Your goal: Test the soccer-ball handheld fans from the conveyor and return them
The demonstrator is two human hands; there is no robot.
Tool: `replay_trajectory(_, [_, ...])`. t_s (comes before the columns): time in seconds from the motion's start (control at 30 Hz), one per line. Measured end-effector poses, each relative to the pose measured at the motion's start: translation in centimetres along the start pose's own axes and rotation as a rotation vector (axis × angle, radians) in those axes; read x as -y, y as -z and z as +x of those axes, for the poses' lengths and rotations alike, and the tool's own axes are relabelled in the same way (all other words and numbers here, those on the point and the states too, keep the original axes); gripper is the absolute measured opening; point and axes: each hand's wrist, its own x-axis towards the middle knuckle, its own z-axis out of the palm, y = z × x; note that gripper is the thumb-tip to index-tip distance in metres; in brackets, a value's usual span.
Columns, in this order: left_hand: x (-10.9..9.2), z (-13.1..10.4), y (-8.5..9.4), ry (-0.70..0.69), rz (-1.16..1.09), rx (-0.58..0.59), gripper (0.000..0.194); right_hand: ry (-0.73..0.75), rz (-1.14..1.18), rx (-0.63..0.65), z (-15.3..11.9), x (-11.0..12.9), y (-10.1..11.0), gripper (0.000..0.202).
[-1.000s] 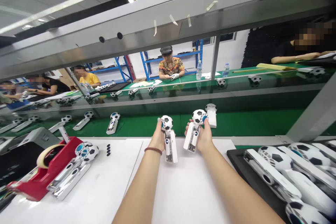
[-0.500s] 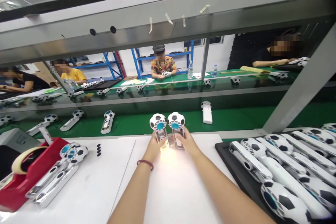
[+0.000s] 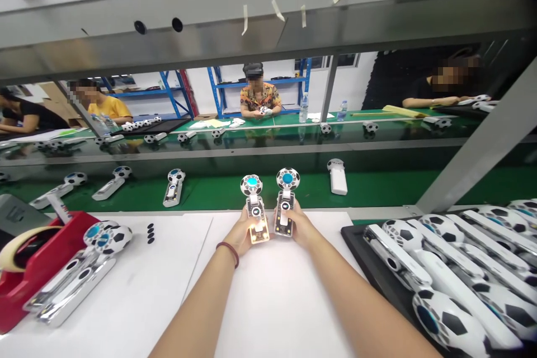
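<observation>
My left hand (image 3: 240, 234) is closed around a handheld fan (image 3: 251, 185) with a black-and-white football-patterned head and a teal centre. Warm light glows at the lower end of its clear-fronted body. My right hand (image 3: 301, 226) grips a second handheld fan (image 3: 287, 179) of the same kind, with its thumb across the front. Both fans are held upright side by side above the white work surface (image 3: 268, 302). A small round dark display shows on each body. The fingers behind the fans are hidden.
A black tray (image 3: 356, 243) of several fans lies at right. At left are a red tape dispenser (image 3: 54, 257), two fans (image 3: 79, 277) and small black discs (image 3: 150, 233). More fans lie on the green belt (image 3: 213, 193). Co-workers (image 3: 260, 98) sit beyond.
Both fans have tilted, so their fronts and round displays now face me more fully. They have moved slightly apart at the heads. The light now shows on the left fan's body.
</observation>
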Motion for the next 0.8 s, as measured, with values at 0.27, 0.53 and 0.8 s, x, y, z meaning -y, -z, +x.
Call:
replay_trajectory(0.27, [-0.02, -0.10, 0.00, 0.012, 0.026, -0.003, 0.059, -0.047, -0.020, -0.007, -0.18, 0.26, -0.30, 0.053])
replay_trajectory(0.53, [0.05, -0.04, 0.02, 0.013, 0.051, -0.018, 0.060, -0.073, -0.055, -0.013, -0.36, 0.20, -0.53, 0.054])
replay_trajectory(0.8, [0.21, 0.07, 0.03, -0.010, 0.049, -0.028, 0.056, -0.060, -0.054, -0.014, 0.00, -0.12, -0.24, 0.051])
